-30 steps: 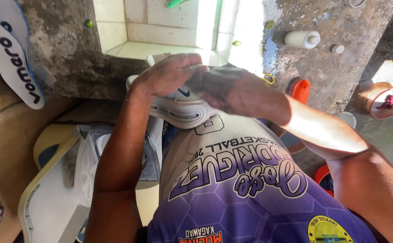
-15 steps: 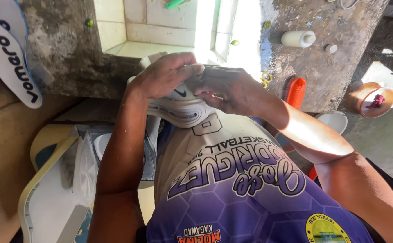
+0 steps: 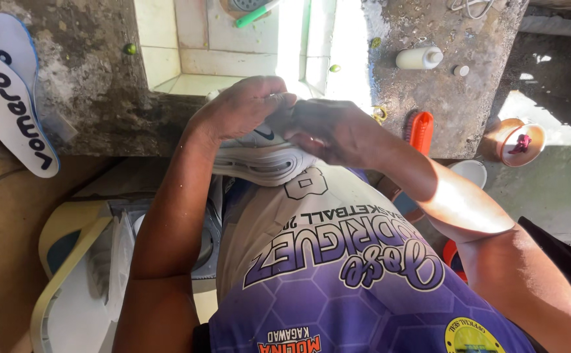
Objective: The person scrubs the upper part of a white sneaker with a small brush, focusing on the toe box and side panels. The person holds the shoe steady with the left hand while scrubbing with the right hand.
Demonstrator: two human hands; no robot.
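Shoe [image 3: 259,153] centre frame, against the torso | left hand [image 3: 243,108] fingers curled over its top, gripping | right hand [image 3: 334,131] has slid in, now meeting left; fingers closed on shoe's end | orange brush [image 3: 420,131] right, untouched

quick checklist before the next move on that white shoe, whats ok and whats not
1. Left hand on the white shoe: ok, it lies over the top of the shoe.
2. Right hand on the shoe: ok, its fingers meet the left hand at the shoe's upper.
3. Shoe supported: ok, it rests against the person's lap at the edge of the concrete counter.
4. Orange brush within reach: ok, it lies on the counter beside the right forearm.
5. White bottle upright: not ok, it lies on its side.
6. Small item pinched between the fingers: cannot tell, the hands hide it.
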